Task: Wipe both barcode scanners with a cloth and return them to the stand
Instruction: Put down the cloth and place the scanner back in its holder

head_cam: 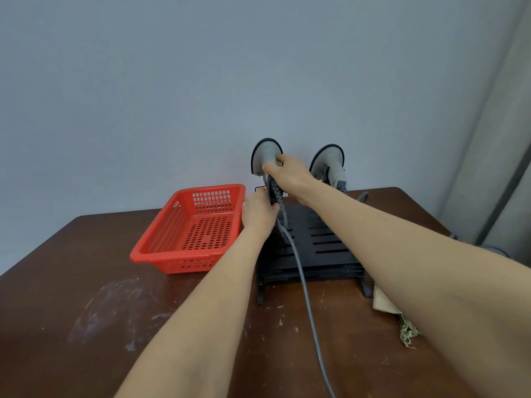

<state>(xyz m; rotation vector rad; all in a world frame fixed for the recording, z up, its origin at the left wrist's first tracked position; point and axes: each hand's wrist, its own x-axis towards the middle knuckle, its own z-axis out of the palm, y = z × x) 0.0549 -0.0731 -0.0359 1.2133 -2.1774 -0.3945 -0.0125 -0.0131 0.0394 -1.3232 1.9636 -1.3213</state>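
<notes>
Fingers [270, 168] of the right hand [290, 175] are curled on the left scanner [265, 152], just under its head, with the thumb on the top side, so this hand grips it firmly. The left hand [258, 211] is lower. Its fingers are bent around the bottom end of the handle, where the cable [304, 297] comes out, and they hold it there; how each finger lies I cannot tell, because the back of the hand covers them.

The left scanner stands upright at the back left corner of the stand [324, 245]. It has a light grey body and a wide, rounded head with a dark rim, and the dark handle goes down between the two hands. Its cable is grey, coiled near the handle and then straight, and it runs across the stand and the table [86, 311] toward the person.

The right scanner [329, 162] looks the same and sits upright at the back right of the stand, with no hand on it. The stand is black with long slots and short legs.

A cloth [385, 303], beige with a green patterned part, lies on the table right of the stand, partly under the right forearm. A red basket [161, 248] with holes stands just left of the stand.
</notes>
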